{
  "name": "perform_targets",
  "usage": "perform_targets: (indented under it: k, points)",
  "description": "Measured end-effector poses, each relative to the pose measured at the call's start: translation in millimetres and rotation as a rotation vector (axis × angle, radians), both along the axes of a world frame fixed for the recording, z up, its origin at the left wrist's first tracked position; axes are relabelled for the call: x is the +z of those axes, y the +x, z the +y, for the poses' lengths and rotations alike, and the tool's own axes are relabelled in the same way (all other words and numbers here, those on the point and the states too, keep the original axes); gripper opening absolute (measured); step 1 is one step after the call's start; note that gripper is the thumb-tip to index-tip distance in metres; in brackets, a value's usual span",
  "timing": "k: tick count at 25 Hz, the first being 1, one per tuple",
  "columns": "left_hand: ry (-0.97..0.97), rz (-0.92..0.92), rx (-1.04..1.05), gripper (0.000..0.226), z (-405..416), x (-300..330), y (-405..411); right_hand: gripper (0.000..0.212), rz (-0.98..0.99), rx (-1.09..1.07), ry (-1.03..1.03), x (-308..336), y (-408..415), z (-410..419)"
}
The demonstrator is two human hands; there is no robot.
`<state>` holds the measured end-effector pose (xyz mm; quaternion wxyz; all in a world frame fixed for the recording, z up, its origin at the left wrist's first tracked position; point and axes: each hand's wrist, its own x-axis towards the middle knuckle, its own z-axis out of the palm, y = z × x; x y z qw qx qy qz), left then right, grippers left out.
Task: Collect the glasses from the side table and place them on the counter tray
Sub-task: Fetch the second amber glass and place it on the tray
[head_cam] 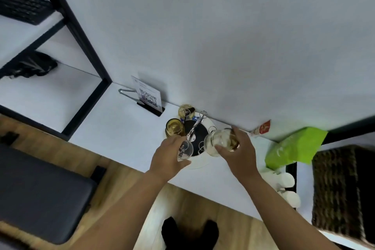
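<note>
Over tray (210, 123), two hands, four glasses, two held

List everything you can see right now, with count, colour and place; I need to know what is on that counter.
counter: one, white, along the wall
tray: one, white rim with dark centre, on the counter
amber glasses: two, on the tray's left edge
tongs: one, metal, lying across the tray
QR card stand: one, white on black base, left of tray
green bag: one, right end of counter
wicker basket: one, dark brown, far right
bench: one, dark grey, lower left
left hand: holds a clear glass over the tray
right hand: holds a clear glass over the tray
</note>
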<state>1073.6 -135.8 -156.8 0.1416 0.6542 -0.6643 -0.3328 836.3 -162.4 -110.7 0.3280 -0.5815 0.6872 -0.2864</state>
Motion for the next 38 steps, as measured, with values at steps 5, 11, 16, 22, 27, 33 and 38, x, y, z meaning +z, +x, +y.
perform_targets:
  k: [5, 11, 16, 22, 27, 33, 38]
  points:
    - [-0.005, -0.077, -0.018, 0.088, -2, -30, -2, 0.075, 0.163, 0.181, -0.064, -34, 14, -3]
    - [-0.029, -0.126, 0.019, 0.083, -7, -45, -10, 0.073, 0.230, 0.292, -0.041, -60, 19, -6]
    - [-0.030, -0.153, 0.040, 0.078, -7, -54, -10, 0.075, 0.275, 0.378, 0.018, -81, 26, -11]
    - [-0.033, -0.162, 0.037, 0.079, -7, -58, -11, 0.075, 0.319, 0.414, 0.121, -99, 29, -19]
    - [-0.041, -0.174, 0.044, 0.078, -6, -60, -9, 0.076, 0.338, 0.421, 0.160, -110, 30, -21]
    - [-0.043, -0.183, 0.027, 0.079, -7, -62, -7, 0.078, 0.352, 0.419, 0.166, -112, 32, -24]
    - [-0.051, -0.181, 0.022, 0.078, -8, -61, -5, 0.084, 0.386, 0.421, 0.182, -111, 33, -27]
